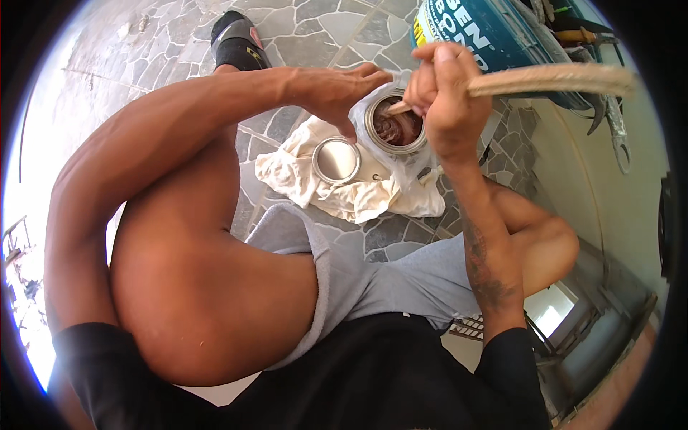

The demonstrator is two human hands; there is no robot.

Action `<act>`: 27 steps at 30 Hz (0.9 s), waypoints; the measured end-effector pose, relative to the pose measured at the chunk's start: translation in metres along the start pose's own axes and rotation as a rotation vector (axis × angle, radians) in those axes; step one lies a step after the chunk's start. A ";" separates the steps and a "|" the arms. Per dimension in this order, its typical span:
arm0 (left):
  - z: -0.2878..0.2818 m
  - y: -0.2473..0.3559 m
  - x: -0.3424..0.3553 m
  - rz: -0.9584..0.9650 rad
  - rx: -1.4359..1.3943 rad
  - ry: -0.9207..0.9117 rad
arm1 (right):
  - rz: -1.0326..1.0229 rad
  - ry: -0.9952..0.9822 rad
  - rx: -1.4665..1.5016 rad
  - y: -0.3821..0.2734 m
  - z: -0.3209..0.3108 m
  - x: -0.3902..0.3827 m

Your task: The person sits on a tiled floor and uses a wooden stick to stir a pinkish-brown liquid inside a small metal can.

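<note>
Head view: my right hand (450, 97) is closed round a wooden stick (552, 79), its far end dipped in reddish-brown paint (390, 131) inside an open metal can (394, 150). My left hand (337, 92) curves at the can's left side; whether it grips, I cannot tell. Plastic sheeting (406, 172) surrounds the can. Round lid (337, 160) lies alongside, on cream cloth (294, 161).

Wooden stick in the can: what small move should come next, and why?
Probably a slow turn of the wooden stick with the right hand: its end reaches into the brown contents of the can, which look streaked rather than even, and the left hand is spread beside it, seemingly placed to steady it.
</note>
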State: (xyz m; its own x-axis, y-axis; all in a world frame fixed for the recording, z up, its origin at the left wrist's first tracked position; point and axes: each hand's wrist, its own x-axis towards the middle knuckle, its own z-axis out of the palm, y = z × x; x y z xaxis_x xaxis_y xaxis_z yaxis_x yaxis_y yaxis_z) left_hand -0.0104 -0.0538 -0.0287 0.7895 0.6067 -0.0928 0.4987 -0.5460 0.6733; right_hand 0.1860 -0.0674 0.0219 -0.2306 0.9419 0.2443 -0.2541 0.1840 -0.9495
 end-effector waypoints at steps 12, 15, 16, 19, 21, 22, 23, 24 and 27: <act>-0.041 -0.020 0.002 -0.838 0.249 -0.710 | -0.052 0.090 -0.004 -0.004 -0.008 -0.004; -0.051 -0.013 0.005 -0.648 0.466 -0.537 | 0.003 0.058 -0.080 0.014 -0.006 -0.024; -0.054 -0.008 0.007 -0.508 0.512 -0.376 | 0.039 0.022 -0.175 0.016 -0.008 -0.026; -0.047 0.012 0.009 -0.199 0.240 -0.061 | 0.127 0.027 -0.017 -0.012 -0.019 -0.008; -0.038 0.016 0.013 -0.123 0.151 -0.043 | 0.064 0.037 0.102 -0.030 -0.016 0.001; -0.031 0.017 0.012 -0.084 0.116 -0.051 | 0.066 0.033 0.100 -0.030 -0.013 -0.003; -0.024 0.017 0.011 -0.045 0.081 -0.058 | -0.004 0.064 0.057 -0.029 -0.009 -0.007; -0.017 0.014 0.016 -0.030 0.078 -0.051 | -0.080 0.102 0.000 -0.028 -0.011 -0.010; -0.003 0.003 0.010 0.085 0.064 -0.056 | -0.078 -0.017 -0.082 0.006 -0.013 -0.034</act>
State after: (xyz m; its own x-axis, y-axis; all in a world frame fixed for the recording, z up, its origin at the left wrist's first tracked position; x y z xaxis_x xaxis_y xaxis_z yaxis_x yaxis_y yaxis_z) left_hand -0.0017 -0.0473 -0.0249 0.8480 0.5240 -0.0795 0.4492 -0.6311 0.6323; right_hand 0.2041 -0.0945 0.0055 -0.2288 0.9190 0.3210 -0.1943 0.2800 -0.9401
